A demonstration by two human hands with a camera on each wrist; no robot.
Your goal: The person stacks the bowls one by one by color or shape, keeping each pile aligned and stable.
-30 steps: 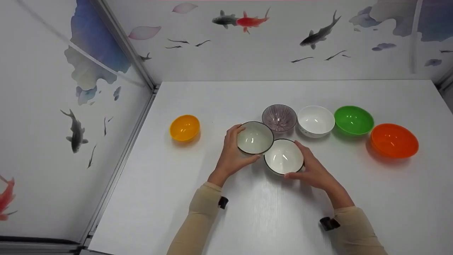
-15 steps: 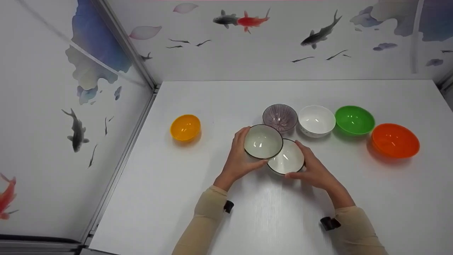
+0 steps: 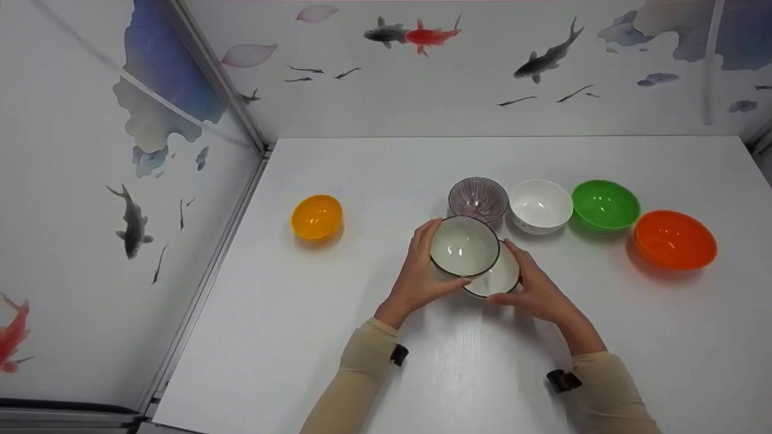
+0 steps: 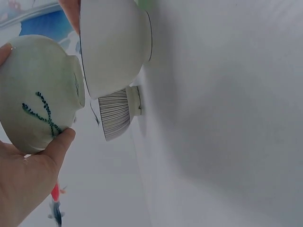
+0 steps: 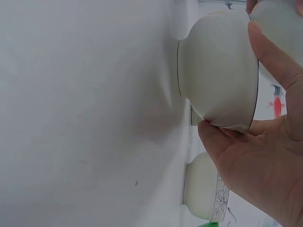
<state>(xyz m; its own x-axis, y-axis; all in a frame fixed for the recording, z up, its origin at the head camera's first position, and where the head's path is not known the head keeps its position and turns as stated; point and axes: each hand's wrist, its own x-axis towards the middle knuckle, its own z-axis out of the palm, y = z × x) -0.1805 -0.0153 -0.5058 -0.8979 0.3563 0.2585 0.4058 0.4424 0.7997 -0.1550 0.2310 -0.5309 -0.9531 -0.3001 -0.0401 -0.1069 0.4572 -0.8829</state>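
Note:
My left hand (image 3: 421, 274) grips a pale green bowl (image 3: 464, 247) with a dark rim, thumb at the near side and fingers at the far side. This bowl is raised and covers part of a white dark-rimmed bowl (image 3: 502, 274) in the head view. My right hand (image 3: 537, 286) holds that white bowl by its right side, thumb in front. In the left wrist view the pale green bowl (image 4: 40, 94) shows a blue-green twig mark and hangs clear of the tabletop. The right wrist view shows the white bowl (image 5: 220, 71) between thumb and fingers, its base at the table.
Behind the hands stand a purple striped bowl (image 3: 477, 198), a white bowl with a patterned outside (image 3: 540, 206) and a green bowl (image 3: 605, 205). An orange bowl (image 3: 674, 240) is at the right, a yellow bowl (image 3: 316, 217) at the left. Walls border the white table (image 3: 253, 337).
My left hand has carried the pale green bowl rightward and slightly nearer, from beside the white bowl to over its left part. My right hand and the white bowl have stayed nearly still.

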